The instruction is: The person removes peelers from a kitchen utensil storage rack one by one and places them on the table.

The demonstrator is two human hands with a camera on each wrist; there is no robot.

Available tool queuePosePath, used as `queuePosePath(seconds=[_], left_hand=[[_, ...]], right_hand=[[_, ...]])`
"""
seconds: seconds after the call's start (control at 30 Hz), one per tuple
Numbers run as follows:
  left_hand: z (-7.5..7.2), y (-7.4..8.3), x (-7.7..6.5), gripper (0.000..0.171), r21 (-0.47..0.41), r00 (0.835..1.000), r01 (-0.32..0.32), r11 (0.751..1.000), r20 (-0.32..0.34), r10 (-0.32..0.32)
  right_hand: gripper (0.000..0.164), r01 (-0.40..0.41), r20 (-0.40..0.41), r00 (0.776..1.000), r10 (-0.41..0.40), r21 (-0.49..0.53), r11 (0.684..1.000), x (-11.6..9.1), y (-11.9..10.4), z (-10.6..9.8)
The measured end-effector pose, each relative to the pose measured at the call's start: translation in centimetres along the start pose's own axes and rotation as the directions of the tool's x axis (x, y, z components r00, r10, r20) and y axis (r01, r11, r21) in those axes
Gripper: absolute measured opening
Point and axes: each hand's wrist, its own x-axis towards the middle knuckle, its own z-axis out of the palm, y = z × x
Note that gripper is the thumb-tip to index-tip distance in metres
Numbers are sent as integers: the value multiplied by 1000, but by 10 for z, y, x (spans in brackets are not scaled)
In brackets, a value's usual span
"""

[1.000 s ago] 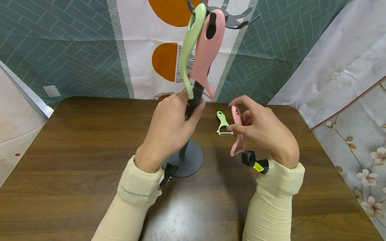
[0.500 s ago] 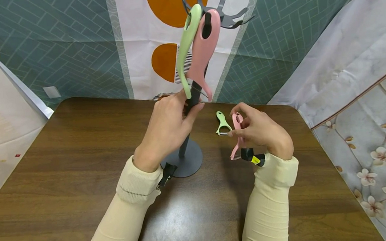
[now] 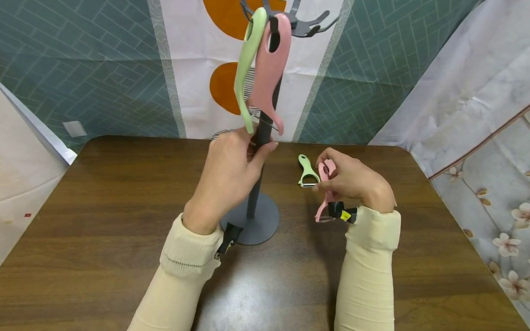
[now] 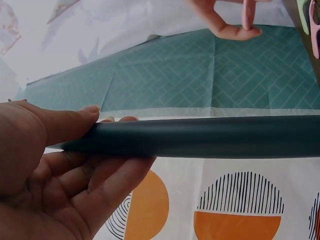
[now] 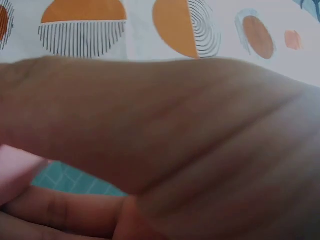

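My left hand [image 3: 227, 170] grips the dark post [image 3: 257, 181] of an upright stand just below its hanging tools; the left wrist view shows thumb and fingers around the post [image 4: 225, 137]. A green peeler [image 3: 247, 61] and a pink peeler [image 3: 272, 65] hang from the hooks [image 3: 302, 26]. Out to the right, my right hand [image 3: 353, 178] pinches another pink peeler [image 3: 324, 197] by its handle, blade end down. Behind that hand, a further pink handle [image 3: 330, 166] shows, partly hidden. The right wrist view is mostly filled by the hand, with a pink edge [image 5: 17, 172] at left.
Next to the right hand, a green peeler [image 3: 307, 171] lies on the brown wooden table [image 3: 115, 233]. The stand's round base [image 3: 268, 223] rests on the table. A patterned cloth [image 3: 120, 68] hangs behind, and a floral cloth [image 3: 516, 232] is at the right.
My right hand has lowered with the pink peeler, uncovering part of another pink handle. The stand's top has shifted left with its hanging peelers, while my left hand keeps its grip on the post.
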Motion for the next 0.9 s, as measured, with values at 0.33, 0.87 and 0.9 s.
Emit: queuePosePath(seconds=[0.33, 0.87, 0.9], left_hand=[[2, 1, 0, 20, -22, 1000, 4, 1000, -12, -5], [2, 0, 0, 19, -49, 999, 37, 998, 10, -37], [2, 0, 0, 19, -52, 999, 40, 998, 13, -39]], right_hand=[[50, -60, 45, 997, 65, -112, 992, 21, 4, 10], [40, -158, 98, 978, 185, -237, 959, 44, 11, 20], [38, -167, 103, 975, 198, -247, 954, 45, 13, 21]])
